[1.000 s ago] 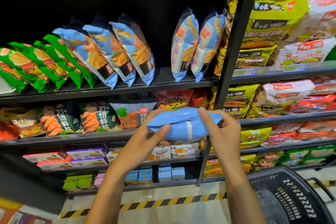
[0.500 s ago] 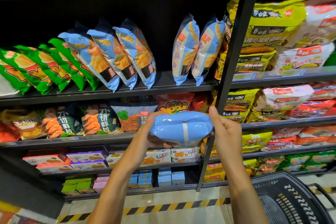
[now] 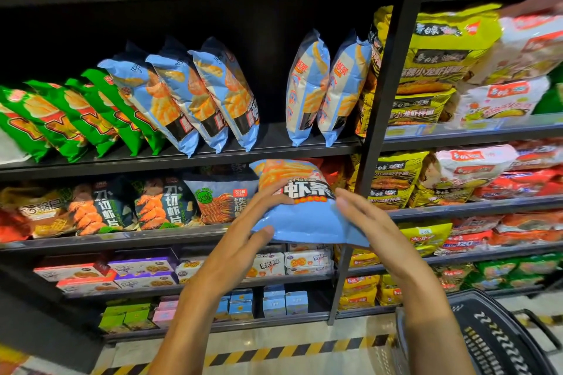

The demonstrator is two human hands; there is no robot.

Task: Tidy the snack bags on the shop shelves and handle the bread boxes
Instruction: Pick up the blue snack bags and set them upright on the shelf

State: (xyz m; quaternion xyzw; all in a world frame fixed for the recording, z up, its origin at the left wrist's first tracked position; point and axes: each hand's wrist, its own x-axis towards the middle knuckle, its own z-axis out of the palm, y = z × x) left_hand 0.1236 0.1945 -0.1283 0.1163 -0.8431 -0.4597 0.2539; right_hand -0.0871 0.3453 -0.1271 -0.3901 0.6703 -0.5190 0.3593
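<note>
A light-blue snack bag (image 3: 304,222) with orange shrimp sticks and a black label on its front is held in front of the second shelf, tilted with its bottom toward me. My left hand (image 3: 253,222) grips its left side, fingers over the front and thumb below. My right hand (image 3: 374,228) lies against its right edge with straight fingers; its thumb is hidden behind the bag. On the shelf above (image 3: 182,158), two matching blue bags (image 3: 307,88) stand upright. Left of them lean three other blue bags (image 3: 189,94). Small boxes (image 3: 143,271) sit on a lower shelf.
Green bags (image 3: 76,113) lean at the far left. A black upright post (image 3: 380,100) divides the shelving; noodle packs (image 3: 441,49) fill the right bay. A dark gap (image 3: 271,128) lies between the leaning and upright blue bags. A black basket (image 3: 493,338) is at lower right.
The bag has turned over from its plain seamed back to its printed front. My right hand's fingers have straightened along its edge. The view has shifted slightly upward.
</note>
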